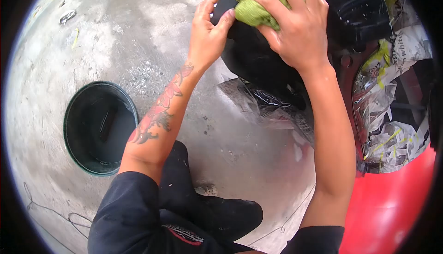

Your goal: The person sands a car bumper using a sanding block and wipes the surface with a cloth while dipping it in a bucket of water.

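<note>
My right hand is closed around a bunched green cloth, pressing it against the upper part of a black panel. At the panel's upper left edge, my left hand grips its rim, with the thumb on the near face and the other fingers partly hidden behind. A small bluish-yellow patch shows beside the cloth at the top; I cannot make out what it is. The panel looks smooth and dark, and its far right side runs behind my right hand and forearm.
A dark green bucket holding liquid and a dark object stands on the concrete floor at left. Crumpled newspaper and plastic hang at right, above a glossy red surface. A thin cable lies lower left.
</note>
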The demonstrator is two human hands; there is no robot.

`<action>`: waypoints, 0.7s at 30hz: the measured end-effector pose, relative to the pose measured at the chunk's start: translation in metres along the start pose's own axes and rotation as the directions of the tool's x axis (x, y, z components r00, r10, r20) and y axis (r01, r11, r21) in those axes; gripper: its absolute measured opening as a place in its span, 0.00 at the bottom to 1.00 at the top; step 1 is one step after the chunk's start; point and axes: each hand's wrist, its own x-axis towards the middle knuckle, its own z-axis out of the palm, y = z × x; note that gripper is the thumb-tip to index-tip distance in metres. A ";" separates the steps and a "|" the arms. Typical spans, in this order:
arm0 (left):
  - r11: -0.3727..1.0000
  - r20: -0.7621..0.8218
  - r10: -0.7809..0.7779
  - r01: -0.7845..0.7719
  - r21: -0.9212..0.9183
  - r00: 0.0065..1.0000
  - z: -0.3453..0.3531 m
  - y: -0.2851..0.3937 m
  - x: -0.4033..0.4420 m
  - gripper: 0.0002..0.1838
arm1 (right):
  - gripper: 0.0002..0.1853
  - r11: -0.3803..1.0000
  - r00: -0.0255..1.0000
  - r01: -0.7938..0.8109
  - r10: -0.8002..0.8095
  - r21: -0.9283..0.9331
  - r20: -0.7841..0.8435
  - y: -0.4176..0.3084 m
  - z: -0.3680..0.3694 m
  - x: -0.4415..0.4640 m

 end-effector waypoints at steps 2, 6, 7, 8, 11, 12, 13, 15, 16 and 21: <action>1.000 -0.039 -0.005 0.005 0.005 0.999 0.005 0.008 -0.011 0.25 | 0.20 0.993 0.996 0.017 -0.007 0.117 -0.085 -0.004 -0.007 0.007; 0.990 -0.123 0.064 -0.048 0.136 0.990 0.020 0.022 -0.039 0.24 | 0.18 0.993 0.994 0.096 -0.092 0.065 -0.067 0.008 -0.015 -0.003; 0.975 -0.146 0.117 -0.086 0.206 0.982 0.024 0.027 -0.047 0.24 | 0.17 0.993 0.994 0.108 -0.107 0.043 -0.028 0.008 -0.022 -0.006; 0.975 -0.166 0.072 -0.034 0.220 0.983 0.029 0.032 -0.059 0.25 | 0.21 0.992 0.994 0.110 -0.110 0.064 -0.010 0.013 -0.026 -0.014; 0.889 -0.186 0.256 -0.155 0.431 0.949 0.057 0.057 -0.100 0.27 | 0.29 0.983 0.991 0.132 -0.132 0.130 -0.008 0.033 -0.037 -0.053; 0.870 -0.120 0.282 -0.201 0.450 0.952 0.070 0.069 -0.122 0.29 | 0.30 0.979 0.988 0.150 -0.145 0.141 -0.049 0.038 -0.042 -0.065; 0.847 -0.054 0.307 -0.247 0.470 0.950 0.079 0.075 -0.138 0.30 | 0.30 0.973 0.983 0.170 -0.157 0.153 -0.093 0.043 -0.046 -0.075; 0.832 -0.050 0.346 -0.282 0.478 0.937 0.080 0.072 -0.135 0.32 | 0.30 0.958 0.973 0.205 -0.178 0.201 -0.147 0.049 -0.047 -0.089; 0.832 -0.058 0.340 -0.272 0.483 0.939 0.078 0.071 -0.133 0.32 | 0.30 0.950 0.968 0.220 -0.184 0.221 -0.174 0.053 -0.048 -0.095; 0.943 -0.328 0.095 0.020 0.332 0.940 0.099 0.072 -0.131 0.29 | 0.30 0.912 0.969 0.114 -0.016 0.394 -0.245 0.064 -0.048 -0.127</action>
